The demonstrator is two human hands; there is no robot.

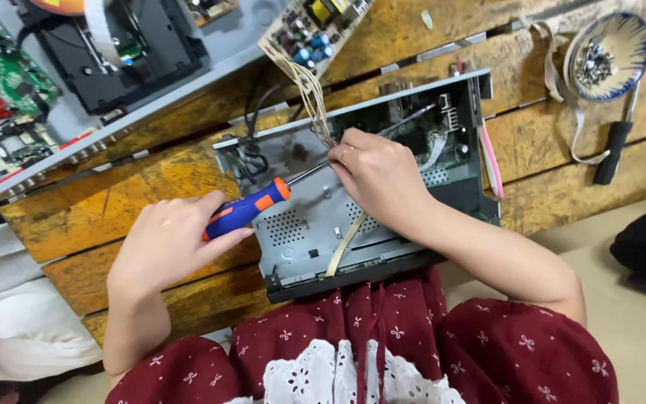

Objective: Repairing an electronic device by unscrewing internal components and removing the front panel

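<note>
An opened grey metal device chassis (pixel 315 224) lies on a wooden table in front of me. My left hand (pixel 170 243) grips the blue and orange handle of a screwdriver (pixel 248 209), whose shaft runs up and right into the chassis. My right hand (pixel 379 176) rests inside the chassis by the shaft, fingers closed over a bundle of pale wires (pixel 312 97) and the green circuit board (pixel 431 146) at the back. The screwdriver tip is hidden behind my right hand. A flat beige ribbon cable (pixel 342 247) trails over the chassis floor.
A loose circuit board (pixel 312 30) with capacitors sits above the chassis, joined by the wires. A second opened device (pixel 76 67) with boards lies at upper left. At upper right stand a blue-patterned dish of screws (pixel 611 52) and a black-handled tool (pixel 613 150).
</note>
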